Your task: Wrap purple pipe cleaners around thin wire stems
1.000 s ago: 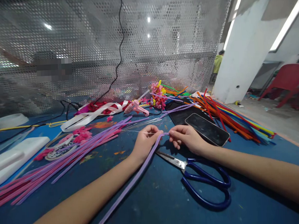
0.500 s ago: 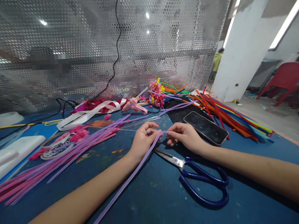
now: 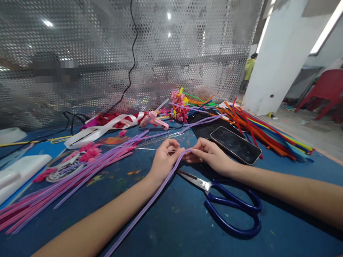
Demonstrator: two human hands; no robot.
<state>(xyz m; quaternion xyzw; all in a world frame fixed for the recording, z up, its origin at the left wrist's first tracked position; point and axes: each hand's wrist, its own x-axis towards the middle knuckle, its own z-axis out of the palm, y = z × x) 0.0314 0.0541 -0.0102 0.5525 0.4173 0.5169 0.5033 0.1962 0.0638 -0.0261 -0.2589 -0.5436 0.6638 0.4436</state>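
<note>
Between thumb and fingers, my left hand [image 3: 167, 159] pinches a lilac pipe cleaner [image 3: 152, 200] near its upper end. Its long tail runs down along my left forearm to the bottom edge. My right hand [image 3: 209, 155] is closed on the short end of the same pipe cleaner, just right of the left fingertips. A thin wire [image 3: 132, 147] reaches the left fingers from the left; whether they grip it I cannot tell. Blue-handled scissors [image 3: 230, 204] lie just below my right hand. A phone [image 3: 236, 145] rests behind the right wrist.
Pink and lilac pipe cleaners [image 3: 76, 175] lie at left, by a white device [image 3: 19, 178]. A pink glue gun [image 3: 154, 121], white ribbon [image 3: 99, 132] and pipe-cleaner flowers [image 3: 179, 105] stand behind. Orange, red and blue stems [image 3: 263, 131] spread right. A perforated metal screen [image 3: 156, 48] closes the back.
My right fingers have closed in beside the left fingertips, and the pipe cleaner's end between the hands now looks more bent. The other things stay in place.
</note>
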